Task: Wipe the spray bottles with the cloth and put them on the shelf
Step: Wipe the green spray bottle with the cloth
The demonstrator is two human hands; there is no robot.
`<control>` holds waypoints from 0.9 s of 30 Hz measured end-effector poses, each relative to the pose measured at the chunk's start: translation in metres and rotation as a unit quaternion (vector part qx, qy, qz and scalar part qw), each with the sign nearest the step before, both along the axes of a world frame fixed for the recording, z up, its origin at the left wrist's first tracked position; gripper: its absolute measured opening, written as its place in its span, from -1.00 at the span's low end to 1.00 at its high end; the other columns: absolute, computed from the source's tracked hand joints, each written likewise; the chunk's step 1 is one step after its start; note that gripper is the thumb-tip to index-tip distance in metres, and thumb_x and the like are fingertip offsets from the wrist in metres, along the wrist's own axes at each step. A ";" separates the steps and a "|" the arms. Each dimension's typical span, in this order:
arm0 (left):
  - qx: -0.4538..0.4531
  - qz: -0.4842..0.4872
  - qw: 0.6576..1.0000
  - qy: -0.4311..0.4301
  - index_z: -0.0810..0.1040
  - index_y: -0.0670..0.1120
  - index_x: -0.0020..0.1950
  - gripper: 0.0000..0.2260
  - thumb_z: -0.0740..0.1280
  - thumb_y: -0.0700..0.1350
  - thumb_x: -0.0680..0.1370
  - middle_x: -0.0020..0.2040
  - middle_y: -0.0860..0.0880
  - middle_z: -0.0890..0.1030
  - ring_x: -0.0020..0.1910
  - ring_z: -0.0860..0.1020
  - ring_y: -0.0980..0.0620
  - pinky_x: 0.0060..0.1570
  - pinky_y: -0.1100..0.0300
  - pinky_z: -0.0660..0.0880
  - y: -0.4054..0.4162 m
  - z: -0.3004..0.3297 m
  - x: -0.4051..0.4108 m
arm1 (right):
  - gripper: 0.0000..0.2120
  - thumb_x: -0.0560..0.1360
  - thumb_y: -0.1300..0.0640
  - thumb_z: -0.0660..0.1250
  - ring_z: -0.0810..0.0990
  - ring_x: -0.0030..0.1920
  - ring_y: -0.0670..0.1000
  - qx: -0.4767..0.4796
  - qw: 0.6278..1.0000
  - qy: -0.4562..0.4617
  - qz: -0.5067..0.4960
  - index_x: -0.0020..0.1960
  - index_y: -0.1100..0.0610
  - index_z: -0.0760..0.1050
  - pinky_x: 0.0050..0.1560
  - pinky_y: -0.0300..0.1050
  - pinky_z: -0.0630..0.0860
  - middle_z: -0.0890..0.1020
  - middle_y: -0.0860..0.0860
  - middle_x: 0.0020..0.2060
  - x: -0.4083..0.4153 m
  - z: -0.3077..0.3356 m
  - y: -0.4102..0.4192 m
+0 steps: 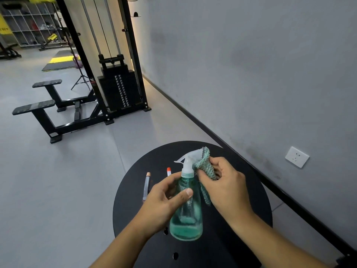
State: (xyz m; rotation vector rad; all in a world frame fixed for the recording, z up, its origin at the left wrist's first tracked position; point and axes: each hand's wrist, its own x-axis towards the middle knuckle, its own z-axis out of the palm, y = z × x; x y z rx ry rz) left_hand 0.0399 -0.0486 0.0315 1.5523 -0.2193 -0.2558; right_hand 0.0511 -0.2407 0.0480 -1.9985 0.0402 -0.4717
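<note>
The left hand grips a teal spray bottle, fingers curled round it. The right hand pinches a teal cloth against its nozzle above the round black surface.

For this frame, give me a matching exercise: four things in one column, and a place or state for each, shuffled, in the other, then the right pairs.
Things
1. teal spray bottle
2. teal knitted cloth
3. orange-capped spray tube
4. wall socket

Places or states
A. on the grey wall to the right of the round black table
B. gripped by the left hand above the table
C. on the table, partly hidden behind the left hand
D. bunched in the right hand, against the bottle's white trigger head

Pairs: 1-B, 2-D, 3-C, 4-A
</note>
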 end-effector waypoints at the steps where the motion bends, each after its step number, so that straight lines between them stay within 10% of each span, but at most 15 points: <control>1: -0.002 0.001 1.000 0.002 0.57 -0.06 0.46 -0.63 0.47 -0.15 0.65 0.29 -0.05 0.73 0.32 0.68 -0.07 0.34 0.04 0.60 0.000 0.000 0.000 | -0.75 0.48 0.06 0.58 0.70 -0.08 -0.28 0.003 1.000 0.001 0.000 0.14 -0.02 0.65 -0.02 -0.22 0.66 0.73 -0.23 -0.11 0.001 0.000 0.000; 14: -0.009 -0.012 1.000 -0.013 0.57 -0.09 0.46 -0.59 0.46 -0.19 0.61 0.29 -0.05 0.74 0.31 0.69 -0.05 0.25 0.15 0.61 0.006 0.005 0.004 | -0.71 0.57 0.14 0.50 0.72 0.07 -0.20 0.059 0.995 0.001 0.075 0.29 0.01 0.64 0.13 -0.03 0.69 0.75 -0.20 0.03 0.007 -0.003 -0.007; 27: 0.073 -0.004 0.997 -0.027 0.59 0.05 0.44 -0.58 0.53 -0.20 0.61 0.25 0.01 0.74 0.30 0.68 0.02 0.38 -0.02 0.59 -0.005 -0.009 0.000 | -0.84 0.69 0.01 0.31 0.67 -0.21 -0.17 0.047 0.997 -0.038 0.051 0.16 -0.10 0.67 -0.20 -0.19 0.60 0.72 -0.17 -0.18 0.011 0.008 -0.014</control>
